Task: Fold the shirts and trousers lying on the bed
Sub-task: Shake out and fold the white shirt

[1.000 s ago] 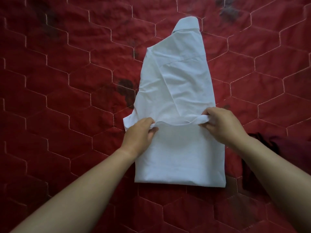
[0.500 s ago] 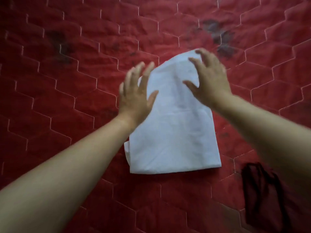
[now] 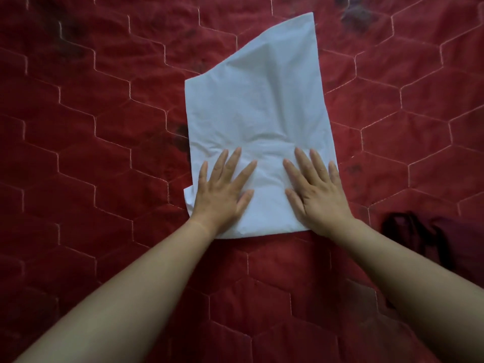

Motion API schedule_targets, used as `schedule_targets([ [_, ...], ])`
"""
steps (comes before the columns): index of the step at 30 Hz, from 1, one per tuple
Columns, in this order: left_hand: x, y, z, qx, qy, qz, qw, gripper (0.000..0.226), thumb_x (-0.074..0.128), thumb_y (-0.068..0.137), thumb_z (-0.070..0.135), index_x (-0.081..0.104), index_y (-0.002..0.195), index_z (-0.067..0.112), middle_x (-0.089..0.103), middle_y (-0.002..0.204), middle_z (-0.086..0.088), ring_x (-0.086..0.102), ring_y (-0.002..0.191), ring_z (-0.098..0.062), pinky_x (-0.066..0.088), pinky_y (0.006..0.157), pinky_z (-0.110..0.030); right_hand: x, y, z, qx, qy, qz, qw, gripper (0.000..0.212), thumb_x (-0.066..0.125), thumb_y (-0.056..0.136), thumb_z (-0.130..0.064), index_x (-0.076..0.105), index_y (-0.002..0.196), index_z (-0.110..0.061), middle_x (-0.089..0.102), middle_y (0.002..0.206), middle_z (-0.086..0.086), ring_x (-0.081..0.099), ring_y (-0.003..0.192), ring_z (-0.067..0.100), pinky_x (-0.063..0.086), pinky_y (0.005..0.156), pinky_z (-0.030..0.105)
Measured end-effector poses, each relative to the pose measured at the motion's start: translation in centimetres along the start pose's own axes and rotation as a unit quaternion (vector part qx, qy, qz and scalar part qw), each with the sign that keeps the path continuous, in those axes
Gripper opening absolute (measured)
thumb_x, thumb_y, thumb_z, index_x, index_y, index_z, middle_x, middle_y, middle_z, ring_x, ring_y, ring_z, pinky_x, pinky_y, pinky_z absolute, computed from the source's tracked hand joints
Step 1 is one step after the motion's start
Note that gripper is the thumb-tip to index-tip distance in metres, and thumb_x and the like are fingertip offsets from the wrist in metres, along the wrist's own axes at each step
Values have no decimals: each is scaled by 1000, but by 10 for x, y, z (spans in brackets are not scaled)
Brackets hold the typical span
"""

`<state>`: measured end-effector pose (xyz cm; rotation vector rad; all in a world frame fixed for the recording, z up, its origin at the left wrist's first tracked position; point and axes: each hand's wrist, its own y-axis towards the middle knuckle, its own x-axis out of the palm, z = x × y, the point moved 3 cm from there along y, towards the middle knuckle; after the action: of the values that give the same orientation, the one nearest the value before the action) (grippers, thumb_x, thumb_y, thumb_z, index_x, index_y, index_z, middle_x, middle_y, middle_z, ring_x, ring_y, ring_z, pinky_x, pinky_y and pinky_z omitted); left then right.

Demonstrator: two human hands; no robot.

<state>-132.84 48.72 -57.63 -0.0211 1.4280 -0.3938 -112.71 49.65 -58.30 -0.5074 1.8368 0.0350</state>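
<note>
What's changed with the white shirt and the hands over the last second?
The left hand and right hand folded the pinched edge of the white shirt away over its collar, let go, then drew back and now press flat on its near part. The shirt's spot on the red quilt and the dark garment at right are unchanged.

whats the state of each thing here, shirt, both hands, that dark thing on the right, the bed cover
white shirt: folded, lying flat on the bed, lightly wrinkled
left hand: open, fingers spread, pressing flat on the shirt's near left part
right hand: open, pressing flat on the shirt's near right part
dark garment: crumpled, not folded, apart from the shirt
red quilted bedspread: spread out under everything
</note>
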Motion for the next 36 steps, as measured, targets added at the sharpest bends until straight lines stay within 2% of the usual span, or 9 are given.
schedule_targets([
  [4,-5,-45,5,-3,16,-1,1000,55,51,87,37,43,139,23,34,149,-10,32,137,-28,22,107,-53,-5,-40,-9,-64,-2,-13,998,53,59,90,-30,44,138,-13,34,150,8,26,140,32,21,108,58],
  [8,-2,-83,14,2,-4,19,1000,52,70,76,33,57,124,14,56,122,-13,55,110,-31,38,96,-45,-5,-65,-9,-83,12,-24,996,53,73,78,-27,57,126,-9,49,138,13,44,129,35,30,105,55],
  [12,-2,-89,13,-10,-25,20,999,47,74,71,22,62,116,12,60,115,-12,59,103,-31,45,86,-41,-20,-53,-9,-70,82,86,990,14,71,80,-11,70,92,-3,67,106,14,64,93,35,50,79,43],
  [18,-27,-89,15,-40,-84,20,995,14,55,84,10,61,96,8,62,93,-11,58,85,-34,44,66,-41,-37,-69,-19,-15,64,49,997,19,55,93,-20,67,100,-8,67,97,11,60,90,35,46,72,42],
  [22,-57,-142,41,6,-120,6,993,30,36,82,26,61,85,8,62,78,-10,59,73,-34,42,58,-37,-62,-125,-30,-38,70,-54,995,24,48,96,-30,64,102,-13,66,99,4,60,94,29,45,70,39],
  [25,-88,-163,48,2,-151,10,989,31,31,78,30,57,80,12,58,72,-4,57,67,-30,36,50,-32,-101,-145,-42,-95,91,-48,990,16,59,92,-25,68,94,-13,70,87,2,66,79,28,49,60,36],
  [30,-124,-113,24,-40,-156,92,983,32,34,80,28,59,85,9,59,79,-8,57,71,-32,42,57,-37,-143,-75,-40,-104,50,37,993,17,66,87,-27,72,92,-13,72,87,6,67,77,31,51,61,37],
  [33,-117,-65,-3,-117,-153,153,969,21,48,87,23,61,102,14,61,100,-6,56,93,-30,40,79,-41,-141,-11,-27,-65,54,104,991,18,62,89,-27,69,99,-14,69,95,6,63,86,32,46,66,35],
  [36,-88,-40,-21,-229,-177,173,942,43,56,88,29,49,128,18,47,131,-6,43,120,-28,34,96,-44,-120,19,-11,23,76,148,986,38,59,90,-31,56,124,-15,55,124,7,52,109,30,39,85,41],
])
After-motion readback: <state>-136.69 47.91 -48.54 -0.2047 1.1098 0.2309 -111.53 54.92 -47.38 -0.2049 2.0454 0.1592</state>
